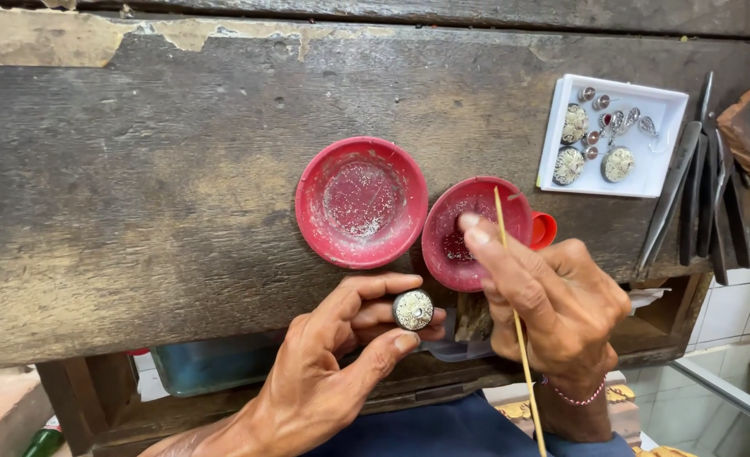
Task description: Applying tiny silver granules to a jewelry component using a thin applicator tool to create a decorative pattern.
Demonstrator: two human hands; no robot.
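My left hand [341,351] pinches a small round ornament [413,310] with a pale glittering face between thumb and fingers, just off the front edge of the worn wooden bench [138,195]. My right hand [552,300] grips a thin wooden stick [510,271] that runs up over the right red bowl [464,222]; its fingertips reach into that bowl, which holds small dark red bits. A second red bowl [360,201], dusted with glittery specks, sits to its left.
A white tray [667,140] at the back right holds several round ornaments and small stones. Dark metal tools [700,190] lie to its right. An orange cap [545,229] peeks from behind the right bowl. Below the bench are a shelf and tiled floor.
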